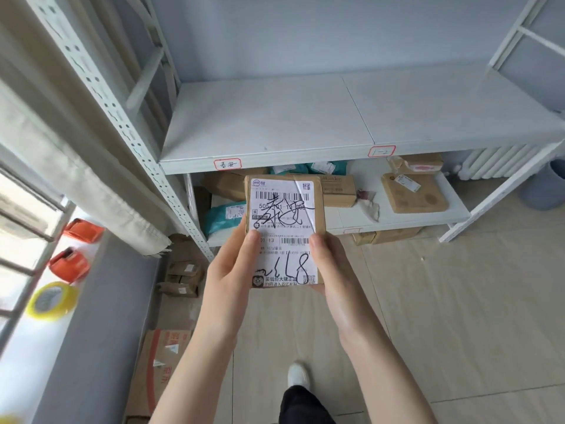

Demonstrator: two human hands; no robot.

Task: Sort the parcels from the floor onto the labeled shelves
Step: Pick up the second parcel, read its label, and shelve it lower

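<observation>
Tape rolls [52, 299] on the sill at left are blurred. A parcel [284, 231] is gripped at its lower half by the left hand [227, 267] and right hand [331, 264], held before the shelf [275, 123], long axis upright, label facing up; its underside is hidden. The floor [443, 301] is pale tile.

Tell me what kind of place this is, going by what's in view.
Probably a small parcel sorting or pickup room. Both hands hold a brown cardboard parcel with a printed shipping label; pale metal shelving carries red-bordered handwritten tags; more brown boxes and teal mailers sit on the lower shelf.
</observation>
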